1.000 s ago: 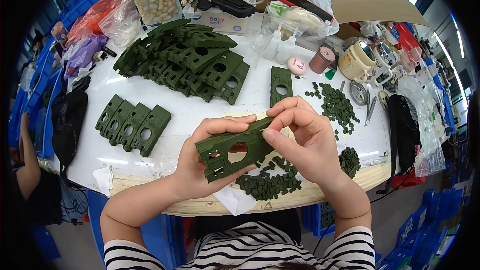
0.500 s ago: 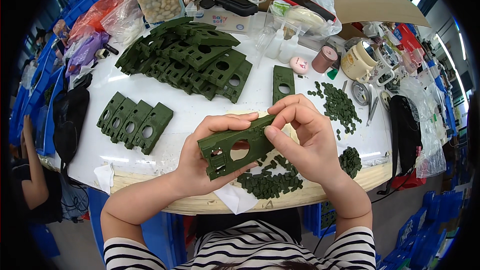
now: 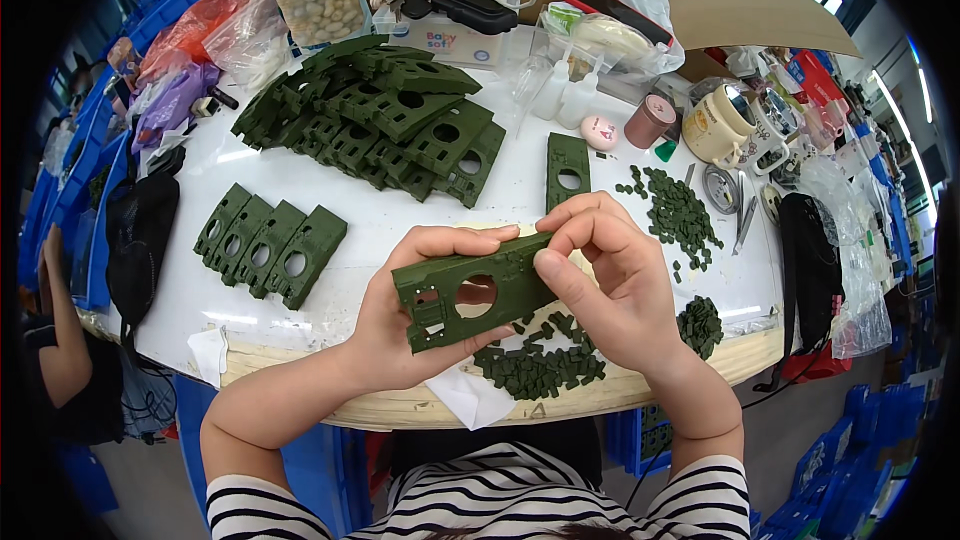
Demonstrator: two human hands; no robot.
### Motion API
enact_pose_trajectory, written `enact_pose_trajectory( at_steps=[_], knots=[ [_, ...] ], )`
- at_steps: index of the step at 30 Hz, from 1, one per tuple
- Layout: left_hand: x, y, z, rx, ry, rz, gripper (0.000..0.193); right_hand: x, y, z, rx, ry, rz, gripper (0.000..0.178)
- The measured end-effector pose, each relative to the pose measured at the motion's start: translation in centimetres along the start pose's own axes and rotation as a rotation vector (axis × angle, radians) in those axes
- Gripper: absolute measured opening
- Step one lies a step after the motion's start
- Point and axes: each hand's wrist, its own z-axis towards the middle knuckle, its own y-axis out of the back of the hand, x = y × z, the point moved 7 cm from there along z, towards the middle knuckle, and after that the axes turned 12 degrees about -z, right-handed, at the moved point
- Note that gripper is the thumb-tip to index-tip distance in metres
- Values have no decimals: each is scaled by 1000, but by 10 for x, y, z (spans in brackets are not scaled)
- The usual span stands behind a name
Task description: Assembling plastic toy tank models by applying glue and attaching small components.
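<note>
Two hands meet over the near edge of the white table, both on one dark green plastic plate with a round hole, held just above the table edge, tilted, at the centre of the view. The left hand cradles it from below, thumb lying along its upper rim, fingers curled under. The right hand closes thumb and forefinger in a pinch on the plate's right end, at three o'clock of the hole; whether a small piece sits between those fingertips cannot be told.

By the look of it, a small part is being fitted or pressed into that end of the plate. The next move seems to call for steady pressure from the right thumb while the left hand braces the plate flat.

At six o'clock lies a heap of small green pieces; more are scattered at two o'clock. A row of four plates lies at nine o'clock, a large pile of plates at eleven.
</note>
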Motion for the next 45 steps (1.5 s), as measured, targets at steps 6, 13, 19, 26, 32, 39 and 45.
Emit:
enact_pose_trajectory(
  at_steps=[6,13,19,26,32,39,45],
  knots=[
    [3,7,3,-54,77,-112,57,20,10,0,-135,227,-246,12],
    [1,9,2,-77,86,-147,58,43,3,-5,-134,485,-627,27],
    [1,12,3,-89,42,-87,58,47,-5,-9,-199,598,-792,35],
    [1,11,2,-98,66,-101,60,48,-8,-13,-233,654,-876,35],
    [5,22,6,-170,59,-183,60,51,3,-15,-301,675,-694,33],
    [-1,50,14,-260,45,-60,63,30,-33,-26,252,501,-818,13],
    [-4,49,13,-268,77,-46,62,5,-62,-45,534,461,-964,9]
  ],
)
